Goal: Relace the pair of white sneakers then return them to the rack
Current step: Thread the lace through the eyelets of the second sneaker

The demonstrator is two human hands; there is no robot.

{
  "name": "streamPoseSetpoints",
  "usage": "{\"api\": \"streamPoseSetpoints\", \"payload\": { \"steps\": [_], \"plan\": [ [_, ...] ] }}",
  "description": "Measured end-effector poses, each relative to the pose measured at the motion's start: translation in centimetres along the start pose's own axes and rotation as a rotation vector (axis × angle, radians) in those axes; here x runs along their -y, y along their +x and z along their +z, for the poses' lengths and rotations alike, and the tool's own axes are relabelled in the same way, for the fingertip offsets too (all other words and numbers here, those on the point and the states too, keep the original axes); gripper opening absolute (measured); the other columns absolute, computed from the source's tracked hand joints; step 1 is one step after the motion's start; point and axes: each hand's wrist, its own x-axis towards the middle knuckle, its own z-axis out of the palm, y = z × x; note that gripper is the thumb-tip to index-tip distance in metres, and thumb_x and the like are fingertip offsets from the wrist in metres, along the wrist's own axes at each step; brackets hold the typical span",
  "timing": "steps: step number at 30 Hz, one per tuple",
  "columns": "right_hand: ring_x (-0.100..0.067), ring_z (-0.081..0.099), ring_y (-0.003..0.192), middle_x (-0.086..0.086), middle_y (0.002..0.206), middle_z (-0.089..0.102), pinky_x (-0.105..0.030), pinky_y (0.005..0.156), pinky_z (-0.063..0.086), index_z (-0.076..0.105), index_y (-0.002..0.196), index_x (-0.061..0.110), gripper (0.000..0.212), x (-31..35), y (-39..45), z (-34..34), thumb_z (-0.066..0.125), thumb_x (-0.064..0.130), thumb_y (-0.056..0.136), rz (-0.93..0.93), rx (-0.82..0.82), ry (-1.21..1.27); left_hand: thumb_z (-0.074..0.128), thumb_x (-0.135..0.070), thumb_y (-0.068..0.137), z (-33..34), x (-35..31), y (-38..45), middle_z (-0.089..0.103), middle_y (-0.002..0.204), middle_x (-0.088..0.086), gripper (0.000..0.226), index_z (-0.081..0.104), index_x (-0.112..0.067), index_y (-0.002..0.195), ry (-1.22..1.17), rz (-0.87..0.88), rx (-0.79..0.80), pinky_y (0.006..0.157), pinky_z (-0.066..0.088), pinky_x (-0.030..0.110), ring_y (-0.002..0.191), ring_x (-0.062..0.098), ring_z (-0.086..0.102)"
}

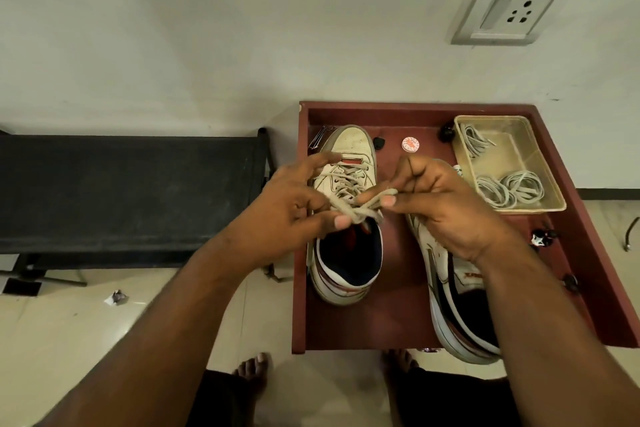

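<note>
Both hands work above the left sneaker (346,246) by the red tray's (408,288) left edge — the left hand (294,211) and right hand (436,201) each pinch the lace (360,210) at its knot. The right sneaker (453,305) overhangs the near edge — bare tray floor lies between the shoes.

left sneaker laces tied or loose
Mid-tie: laces cross in a loose knot above the left sneaker, ends pinched by the left hand and right hand.
</note>
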Motion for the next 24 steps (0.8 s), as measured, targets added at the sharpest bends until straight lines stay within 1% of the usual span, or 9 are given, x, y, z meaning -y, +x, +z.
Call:
{"api": "streamPoseSetpoints", "payload": {
  "steps": [2, 5, 9, 13, 16, 18, 20, 22, 24],
  "plan": [
    [-0.029, 0.073, 0.085, -0.013, 0.079, 0.074, -0.034, 0.080, 0.058, 0.057, 0.075, 0.008, 0.015, 0.5, -0.5, -1.7, 0.071, 0.005, 0.068, 0.007, -0.107, -0.092, 0.069, -0.063, 0.076, -0.8, 0.8, -0.9, 0.031, 0.149, -0.026, 0.043, 0.063, -0.024, 0.058, 0.061, -0.115, 0.039, 0.111, 0.031, 0.050, 0.142, 0.009, 0.022],
    [-0.024, 0.072, 0.073, -0.011, 0.072, 0.072, -0.029, 0.072, 0.060, 0.063, 0.067, 0.019, 0.016, 0.8, -1.3, -3.9, 0.078, 0.017, 0.061, 0.024, -0.262, -0.178, 0.059, -0.065, 0.072, -1.6, 1.9, -1.5, 0.030, 0.151, -0.024, 0.057, 0.063, -0.008, 0.063, 0.124, -0.199, 0.058, 0.114, 0.026, 0.056, 0.143, 0.009, 0.018],
    [-0.017, 0.071, 0.064, -0.009, 0.067, 0.072, -0.024, 0.060, 0.056, 0.053, 0.075, 0.009, 0.019, -0.3, -1.3, -5.2, 0.071, 0.002, 0.074, 0.067, -0.346, -0.244, 0.058, -0.078, 0.070, -1.6, 3.1, -1.2, 0.032, 0.151, -0.024, 0.063, 0.062, -0.016, 0.062, 0.138, -0.200, 0.079, 0.111, 0.025, 0.064, 0.143, 0.010, 0.022],
    [-0.023, 0.072, 0.066, -0.014, 0.070, 0.073, -0.028, 0.058, 0.054, 0.053, 0.076, 0.009, 0.024, -1.3, -1.2, -5.9, 0.067, -0.009, 0.079, 0.115, -0.414, -0.239, 0.062, -0.076, 0.069, -1.6, 4.2, -0.9, 0.031, 0.148, -0.028, 0.049, 0.067, -0.027, 0.061, 0.133, -0.213, 0.054, 0.108, 0.029, 0.064, 0.141, 0.015, 0.028],
    [-0.019, 0.072, 0.062, -0.013, 0.066, 0.072, -0.021, 0.052, 0.054, 0.051, 0.076, 0.006, 0.023, -1.5, -1.1, -6.0, 0.065, -0.012, 0.080, 0.106, -0.458, -0.208, 0.062, -0.070, 0.071, -1.7, 4.2, -1.1, 0.040, 0.148, -0.019, 0.034, 0.065, -0.038, 0.061, 0.132, -0.194, 0.001, 0.107, 0.034, 0.061, 0.138, 0.015, 0.035],
    [-0.017, 0.071, 0.059, -0.013, 0.064, 0.071, -0.021, 0.051, 0.054, 0.050, 0.075, 0.006, 0.025, -1.6, -1.2, -6.2, 0.064, -0.014, 0.081, 0.092, -0.492, -0.183, 0.066, -0.061, 0.072, -1.9, 4.0, -1.1, 0.041, 0.148, -0.019, 0.025, 0.065, -0.040, 0.059, 0.133, -0.199, -0.027, 0.108, 0.036, 0.056, 0.138, 0.015, 0.035],
    [-0.018, 0.071, 0.058, -0.012, 0.062, 0.070, -0.021, 0.051, 0.055, 0.049, 0.074, 0.007, 0.027, -1.6, -1.2, -6.4, 0.064, -0.014, 0.081, 0.088, -0.510, -0.175, 0.071, -0.047, 0.078, -1.9, 3.9, -1.1, 0.039, 0.150, -0.019, 0.030, 0.067, -0.027, 0.056, 0.136, -0.203, -0.028, 0.104, 0.038, 0.044, 0.135, 0.012, 0.037],
    [-0.018, 0.070, 0.058, -0.012, 0.063, 0.070, -0.022, 0.051, 0.055, 0.050, 0.075, 0.007, 0.027, -1.7, -1.2, -6.4, 0.064, -0.014, 0.081, 0.096, -0.525, -0.191, 0.073, -0.035, 0.083, -1.6, 3.8, -1.0, 0.039, 0.151, -0.014, 0.031, 0.068, -0.015, 0.060, 0.152, -0.213, -0.038, 0.095, 0.039, 0.028, 0.123, 0.000, 0.043],
    [-0.016, 0.069, 0.060, -0.009, 0.066, 0.069, -0.021, 0.051, 0.053, 0.053, 0.077, 0.011, 0.028, -1.6, -1.1, -6.1, 0.067, -0.013, 0.080, 0.066, -0.558, -0.232, 0.072, -0.031, 0.085, -1.1, 3.8, -1.0, 0.041, 0.150, -0.009, 0.028, 0.069, -0.012, 0.065, 0.154, -0.249, -0.069, 0.087, 0.035, 0.016, 0.113, -0.008, 0.043]
  ]
}}
